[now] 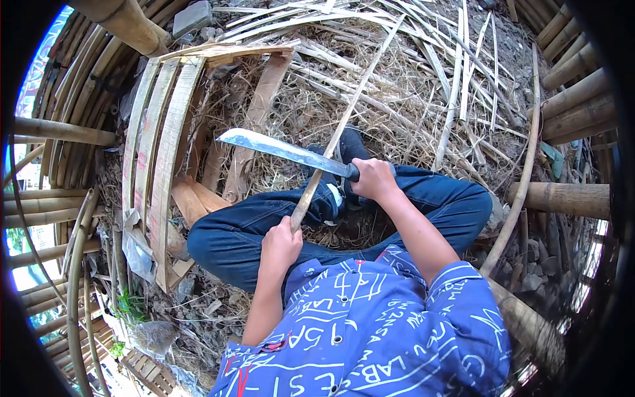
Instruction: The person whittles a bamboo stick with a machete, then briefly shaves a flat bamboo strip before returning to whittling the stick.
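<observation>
My left hand (281, 246) is closed around the lower end of a long, thin bamboo strip (360, 92), which slants up and away to the right. In my right hand (372, 178) is the dark handle of a machete (278, 148). Its broad, pale, worn blade points left and crosses the strip a little above my left hand, appearing to touch it. Both hands are over my crossed legs (436, 198) in dark jeans. My fingers partly hide the handle and the strip's near end.
A wooden slatted crate (173, 152) stands to the left. Curly shavings (397, 99) and many split bamboo strips (459, 79) cover the ground ahead. A long bamboo pole (529, 165) lies at the right. Bamboo pole walls (59, 126) enclose both sides.
</observation>
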The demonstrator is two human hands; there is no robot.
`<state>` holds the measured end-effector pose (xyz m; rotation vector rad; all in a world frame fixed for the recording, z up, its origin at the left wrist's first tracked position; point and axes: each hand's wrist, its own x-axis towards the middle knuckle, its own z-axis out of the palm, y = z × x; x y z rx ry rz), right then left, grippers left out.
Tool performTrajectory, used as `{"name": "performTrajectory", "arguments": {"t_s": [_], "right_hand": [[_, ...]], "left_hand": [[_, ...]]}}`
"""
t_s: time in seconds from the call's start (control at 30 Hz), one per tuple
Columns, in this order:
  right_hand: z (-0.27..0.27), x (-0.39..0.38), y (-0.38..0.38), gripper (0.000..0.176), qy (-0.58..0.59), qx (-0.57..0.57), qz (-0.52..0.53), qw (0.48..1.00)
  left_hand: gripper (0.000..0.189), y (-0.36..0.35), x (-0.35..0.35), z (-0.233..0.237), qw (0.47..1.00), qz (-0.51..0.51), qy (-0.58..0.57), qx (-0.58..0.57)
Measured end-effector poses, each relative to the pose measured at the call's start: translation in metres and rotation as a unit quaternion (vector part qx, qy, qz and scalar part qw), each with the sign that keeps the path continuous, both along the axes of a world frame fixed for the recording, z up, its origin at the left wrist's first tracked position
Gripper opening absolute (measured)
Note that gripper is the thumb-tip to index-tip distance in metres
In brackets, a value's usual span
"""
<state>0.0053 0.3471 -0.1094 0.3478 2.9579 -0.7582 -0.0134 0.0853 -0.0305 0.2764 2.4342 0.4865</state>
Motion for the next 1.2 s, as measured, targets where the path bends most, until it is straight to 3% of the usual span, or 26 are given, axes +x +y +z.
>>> {"name": "performTrajectory", "arguments": {"t_s": [0.6, 1.1, 1.2], "right_hand": [[-0.002, 0.001, 0.005, 0.016, 0.009, 0.006, 0.000, 1.000], [-0.006, 0.001, 0.021, 0.025, -0.013, 0.028, 0.018, 0.999], [-0.009, 0.003, 0.034, 0.024, -0.041, 0.057, -0.037, 0.997]], "left_hand": [[0.023, 0.000, 0.002, -0.001, 1.000, 0.000, 0.010, 0.009], [0.023, -0.001, 0.002, -0.001, 1.000, 0.001, 0.004, -0.008], [0.023, -0.004, 0.000, -0.002, 1.000, 0.001, 0.000, -0.003]]}}
